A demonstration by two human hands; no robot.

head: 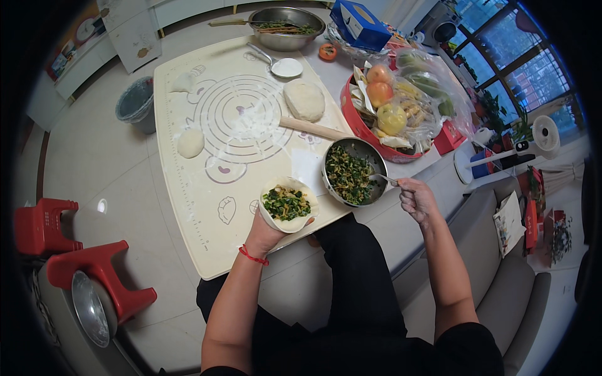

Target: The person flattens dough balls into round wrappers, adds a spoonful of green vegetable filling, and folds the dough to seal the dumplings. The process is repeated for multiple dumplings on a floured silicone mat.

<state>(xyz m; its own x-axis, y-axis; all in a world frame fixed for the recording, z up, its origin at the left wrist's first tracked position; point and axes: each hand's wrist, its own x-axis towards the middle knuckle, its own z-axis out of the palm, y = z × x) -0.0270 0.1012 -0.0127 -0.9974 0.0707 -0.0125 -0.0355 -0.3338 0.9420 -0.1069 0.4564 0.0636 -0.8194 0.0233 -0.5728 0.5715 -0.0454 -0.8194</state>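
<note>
My left hand (267, 235) cups a round dough wrapper (292, 226) from below, near the front edge of a cream kneading mat (183, 225). Chopped green and yellow filling (286, 203) lies heaped in the middle of the wrapper. At the right, my right hand (416, 199) grips the handle of a metal spoon (389, 180). The spoon's bowl end is in a steel bowl (371, 152) of the same filling and partly hidden by it. Behind that bowl lies a wooden rolling pin (312, 128), its near end hidden by the bowl.
On the mat are a large dough lump (304, 100), a small dough ball (191, 143), a dough piece (183, 82) and a ladle of flour (287, 67). A red fruit tray (350, 110) and a large steel basin (287, 43) stand beyond. Red stools (101, 270) are at left.
</note>
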